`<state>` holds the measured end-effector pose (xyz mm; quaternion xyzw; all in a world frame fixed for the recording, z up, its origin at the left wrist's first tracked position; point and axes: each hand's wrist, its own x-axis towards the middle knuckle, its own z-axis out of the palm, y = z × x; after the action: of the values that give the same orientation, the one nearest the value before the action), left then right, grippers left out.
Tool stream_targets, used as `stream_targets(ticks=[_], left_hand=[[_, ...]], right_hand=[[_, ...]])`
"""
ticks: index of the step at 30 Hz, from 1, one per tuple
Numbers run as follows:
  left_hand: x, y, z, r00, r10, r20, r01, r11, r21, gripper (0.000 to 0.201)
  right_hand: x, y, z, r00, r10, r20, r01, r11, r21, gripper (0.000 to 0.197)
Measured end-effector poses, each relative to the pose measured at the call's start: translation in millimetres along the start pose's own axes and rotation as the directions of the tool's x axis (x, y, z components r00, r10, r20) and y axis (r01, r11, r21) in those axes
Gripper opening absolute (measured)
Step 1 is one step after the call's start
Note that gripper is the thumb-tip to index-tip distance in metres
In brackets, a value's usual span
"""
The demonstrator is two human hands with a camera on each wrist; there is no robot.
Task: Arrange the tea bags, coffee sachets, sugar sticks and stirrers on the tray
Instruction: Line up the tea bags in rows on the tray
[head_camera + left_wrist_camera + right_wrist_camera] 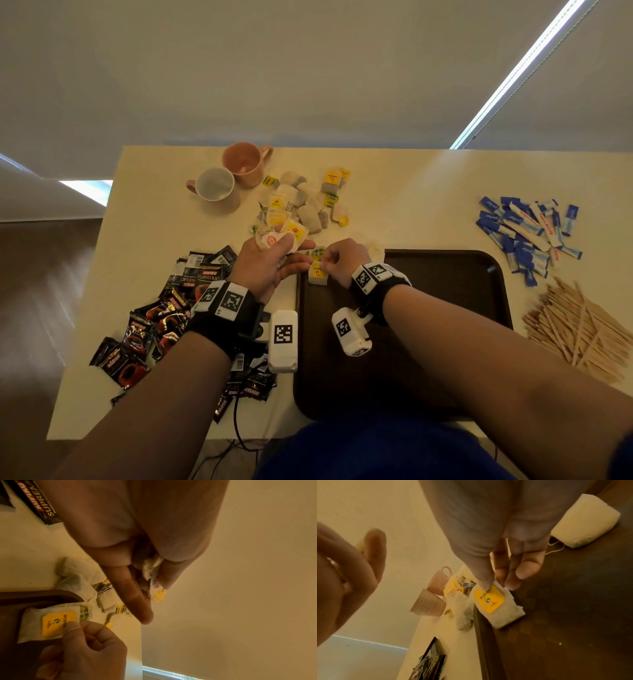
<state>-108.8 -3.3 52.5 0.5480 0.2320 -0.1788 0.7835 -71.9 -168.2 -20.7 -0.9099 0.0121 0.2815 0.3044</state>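
My left hand (291, 248) grips a bunch of tea bags (281, 238) just past the far left corner of the dark brown tray (428, 342). In the left wrist view those tea bags (151, 566) sit between thumb and fingers, with the forefinger straight. My right hand (325, 263) pinches a tea bag with a yellow tag (317, 273) that lies on the tray's far left corner; the tag (489, 600) shows below my fingertips (485, 586). Another tea bag (583, 523) lies on the tray nearby. Loose tea bags (305, 202) are heaped behind the tray.
Black coffee sachets (161, 318) are piled left of the tray. Blue and white sugar sticks (527, 229) lie at the far right, wooden stirrers (579, 329) in front of them. Two pink mugs (219, 186) (245, 164) stand at the table's back. A wall rises behind.
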Motion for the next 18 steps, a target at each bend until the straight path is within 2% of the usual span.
stream_targets(ticks=[5,10,14,18], left_hand=[[-0.1,-0.9,2.4,1.000,-0.019,-0.006,0.019,1.000,-0.012,0.016],[0.1,-1.3,9.3,0.999,-0.042,-0.001,0.042,0.999,-0.008,0.023],[0.5,-2.5,14.7,0.999,-0.047,0.003,0.047,0.999,0.003,0.027],[1.0,-2.4,13.7,0.999,-0.044,-0.010,0.044,0.999,0.000,0.029]], right_hand=[[-0.5,10.9,-11.2,0.999,0.013,0.052,-0.010,0.999,-0.050,0.007],[6.5,23.2,-34.6,0.997,0.072,-0.029,-0.075,0.990,-0.116,0.011],[19.5,18.4,-32.2,0.990,0.137,-0.034,-0.140,0.982,-0.130,0.009],[26.0,15.0,-25.2,0.991,0.132,-0.036,-0.136,0.982,-0.128,0.010]])
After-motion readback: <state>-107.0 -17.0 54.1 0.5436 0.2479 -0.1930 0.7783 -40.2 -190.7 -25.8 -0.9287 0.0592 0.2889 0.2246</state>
